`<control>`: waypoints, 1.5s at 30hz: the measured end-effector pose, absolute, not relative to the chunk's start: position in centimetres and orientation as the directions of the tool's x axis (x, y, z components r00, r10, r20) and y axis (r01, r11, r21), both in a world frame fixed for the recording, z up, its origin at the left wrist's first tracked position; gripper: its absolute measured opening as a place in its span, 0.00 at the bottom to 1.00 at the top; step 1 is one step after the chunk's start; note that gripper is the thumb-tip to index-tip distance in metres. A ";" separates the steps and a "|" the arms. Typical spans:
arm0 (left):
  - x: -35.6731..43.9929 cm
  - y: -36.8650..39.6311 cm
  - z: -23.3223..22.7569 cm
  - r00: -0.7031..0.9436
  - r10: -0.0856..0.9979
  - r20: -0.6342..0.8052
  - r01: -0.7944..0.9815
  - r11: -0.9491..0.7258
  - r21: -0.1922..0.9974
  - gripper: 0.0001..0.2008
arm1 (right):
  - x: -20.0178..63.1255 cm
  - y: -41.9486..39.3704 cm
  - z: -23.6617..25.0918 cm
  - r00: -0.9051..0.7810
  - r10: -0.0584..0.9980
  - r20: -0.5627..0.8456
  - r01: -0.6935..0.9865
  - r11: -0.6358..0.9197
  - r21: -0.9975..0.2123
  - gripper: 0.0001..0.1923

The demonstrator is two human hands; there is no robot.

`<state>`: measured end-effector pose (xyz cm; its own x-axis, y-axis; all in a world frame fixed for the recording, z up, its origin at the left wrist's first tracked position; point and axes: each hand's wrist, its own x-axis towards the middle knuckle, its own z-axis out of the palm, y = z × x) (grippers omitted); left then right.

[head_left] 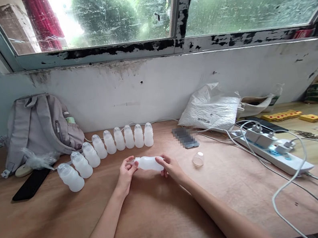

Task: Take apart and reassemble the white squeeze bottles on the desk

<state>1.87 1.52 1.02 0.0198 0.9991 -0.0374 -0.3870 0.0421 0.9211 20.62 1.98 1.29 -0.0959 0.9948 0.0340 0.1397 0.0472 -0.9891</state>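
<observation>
A frosted white baby bottle (150, 163) lies sideways between my hands, just above the wooden table. My left hand (127, 175) pinches its narrow top end at the left. The wide base end is gripped by my right hand (170, 168), with the thumb along its side. Fingers hide part of both ends. To the right of my right hand, a clear domed cap (198, 159) rests on the table. Several similar bottles (109, 142) with clear caps stand upright in a curved row beyond my hands and to the left.
At the left are a grey backpack (38, 127) and a black phone-like slab (31, 184). A blurred-out phone (189, 137) lies behind the cap. On the right are a silvery mailing bag (210, 108), a white power strip (274, 152) with looping cables, and yellow parts (282, 115).
</observation>
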 end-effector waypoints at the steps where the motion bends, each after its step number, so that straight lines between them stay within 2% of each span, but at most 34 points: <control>1: 2.0 1.5 1.0 0.027 1.000 -0.016 -0.378 0.025 0.926 0.23 | 20.7 2.0 1.3 -0.105 0.994 0.008 0.126 0.021 -0.992 0.20; 3: 2.1 1.4 1.0 0.025 0.999 0.047 -0.364 -0.035 0.931 0.24 | 20.9 2.1 1.3 -0.153 0.981 -0.118 0.076 -0.107 -0.991 0.22; 6: 2.2 1.2 1.2 0.001 0.993 0.120 -0.322 -0.113 0.940 0.22 | 21.2 2.1 1.4 -0.259 0.902 -0.347 0.055 -0.345 -0.937 0.24; 8: 2.3 1.0 1.4 -0.023 0.991 0.129 -0.301 -0.130 0.945 0.21 | 21.1 1.9 1.5 -0.251 0.891 -0.378 0.096 -0.366 -0.926 0.25; 10: 2.4 1.0 1.5 -0.035 0.994 0.102 -0.330 -0.107 0.938 0.21 | 20.7 1.5 1.6 -0.169 0.952 -0.254 0.176 -0.225 -0.958 0.25; 12: 2.6 0.9 1.4 -0.024 0.999 0.031 -0.428 -0.038 0.903 0.22 | 20.2 0.9 1.7 -0.094 0.996 -0.001 0.323 0.029 -0.946 0.23; 15: 3.1 0.8 1.0 0.008 0.988 -0.154 -0.636 0.123 0.762 0.20 | 19.5 -0.1 1.7 -0.123 0.938 0.325 0.525 0.340 -0.781 0.15; 18: 3.4 0.8 0.5 0.019 0.959 -0.284 -0.749 0.202 0.631 0.17 | 19.0 -0.9 1.5 -0.253 0.884 0.393 0.586 0.464 -0.664 0.13; 23: 3.4 0.5 0.7 -0.097 0.943 -0.319 -0.707 0.160 0.688 0.09 | 17.9 -1.8 0.8 -0.402 0.857 0.322 0.651 0.515 -0.558 0.21; 26: 3.3 0.3 1.1 -0.124 0.939 -0.322 -0.696 0.149 0.703 0.09 | 17.1 -2.3 0.6 -0.410 0.868 0.281 0.632 0.492 -0.598 0.19; 30: 3.4 0.0 1.3 -0.130 0.944 -0.304 -0.701 0.129 0.702 0.10 | 16.7 -2.8 1.0 -0.396 0.897 0.195 0.516 0.393 -0.761 0.15; 34: 3.5 -0.2 1.2 -0.141 0.944 -0.300 -0.684 0.126 0.718 0.11 | 16.9 -2.8 1.8 -0.441 0.897 0.027 0.310 0.180 -0.933 0.15; 38: 3.4 -0.2 1.4 -0.154 0.954 -0.258 -0.640 0.103 0.762 0.10 | 16.9 -2.8 1.9 -0.509 0.851 -0.131 0.184 -0.042 -0.982 0.17; 41: 3.2 -0.2 2.2 -0.130 0.978 -0.166 -0.606 0.054 0.793 0.11 | 16.6 -2.6 1.5 -0.489 0.866 -0.105 0.131 -0.046 -0.990 0.18; 45: 3.4 -0.3 3.1 0.029 0.999 -0.031 -0.596 0.043 0.802 0.18 | 16.7 -2.0 1.4 -0.436 0.898 -0.063 0.099 -0.021 -0.995 0.19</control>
